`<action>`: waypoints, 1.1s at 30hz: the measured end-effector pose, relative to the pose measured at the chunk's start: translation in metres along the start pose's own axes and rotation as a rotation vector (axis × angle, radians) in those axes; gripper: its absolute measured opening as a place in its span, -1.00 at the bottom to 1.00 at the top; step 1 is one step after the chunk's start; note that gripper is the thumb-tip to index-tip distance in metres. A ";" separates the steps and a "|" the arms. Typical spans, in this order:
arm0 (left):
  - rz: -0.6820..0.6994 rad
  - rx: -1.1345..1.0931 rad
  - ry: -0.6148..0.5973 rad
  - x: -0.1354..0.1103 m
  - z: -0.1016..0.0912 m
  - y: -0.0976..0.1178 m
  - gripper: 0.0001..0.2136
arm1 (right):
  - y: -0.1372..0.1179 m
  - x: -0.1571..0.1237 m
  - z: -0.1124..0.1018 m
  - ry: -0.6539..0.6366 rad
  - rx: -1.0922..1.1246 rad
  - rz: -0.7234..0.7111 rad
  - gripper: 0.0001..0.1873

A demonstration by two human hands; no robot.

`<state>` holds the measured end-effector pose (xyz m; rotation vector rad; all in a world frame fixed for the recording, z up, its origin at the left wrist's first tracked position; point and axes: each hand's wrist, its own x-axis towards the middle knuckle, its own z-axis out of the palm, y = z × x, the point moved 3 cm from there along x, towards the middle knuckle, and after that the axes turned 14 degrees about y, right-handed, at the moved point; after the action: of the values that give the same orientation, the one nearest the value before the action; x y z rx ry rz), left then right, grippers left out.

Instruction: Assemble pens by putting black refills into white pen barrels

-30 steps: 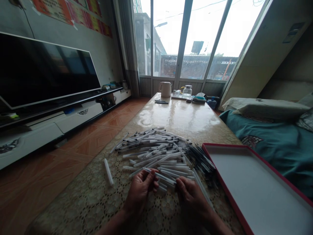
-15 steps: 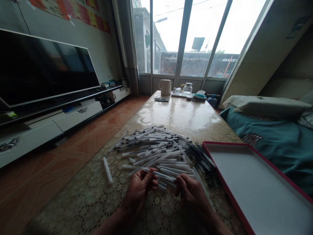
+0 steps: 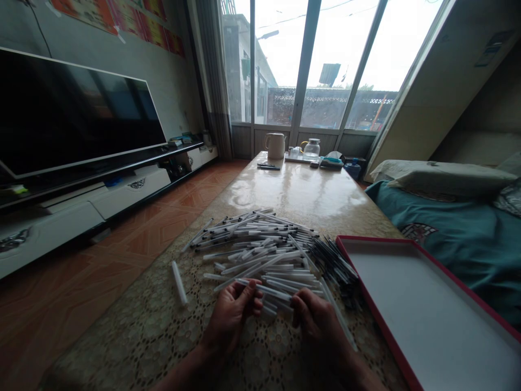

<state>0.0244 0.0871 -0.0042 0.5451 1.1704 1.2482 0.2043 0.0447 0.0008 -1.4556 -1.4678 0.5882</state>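
Observation:
My left hand (image 3: 238, 304) pinches a white, translucent pen barrel (image 3: 274, 292) between thumb and fingers. At the barrel's right end, the fingers of my right hand (image 3: 315, 312) are closed on it; what else they may hold is hidden. Just beyond my hands lies a heap of white pen barrels (image 3: 260, 266), and behind it are pens with dark ends (image 3: 252, 231). Thin dark sticks, which look like pen refills (image 3: 334, 263), are bunched to the right of the heap. One loose white tube (image 3: 179, 283) rests apart on the left.
A shallow red-rimmed box (image 3: 378, 309) stands at the table's right side. Far down the patterned table (image 3: 138, 336) are a beige kettle (image 3: 275, 145), a glass jug (image 3: 312, 149) and a tissue pack (image 3: 332, 159). A bed (image 3: 464, 228) adjoins on the right, a TV cabinet (image 3: 130, 190) on the left.
Almost nothing differs. Both hands keep the pen barrel in the same place, with the right fingers shifted very slightly left; the heap looks the same.

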 end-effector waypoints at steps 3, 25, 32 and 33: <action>-0.001 -0.004 0.007 0.000 0.000 0.000 -0.63 | 0.001 0.001 0.000 0.008 0.013 0.028 -0.72; 0.000 0.002 0.013 -0.002 0.002 0.002 -0.64 | -0.001 0.000 0.000 0.031 0.043 0.027 -0.71; 0.014 0.005 -0.011 0.000 0.001 0.001 -0.68 | 0.000 0.000 0.000 0.019 0.057 0.016 -0.57; 0.012 0.003 -0.009 0.000 0.001 0.000 -0.67 | -0.001 0.000 0.000 0.020 0.059 0.025 -0.60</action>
<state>0.0251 0.0872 -0.0034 0.5600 1.1630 1.2532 0.2039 0.0448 0.0015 -1.4321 -1.4070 0.6259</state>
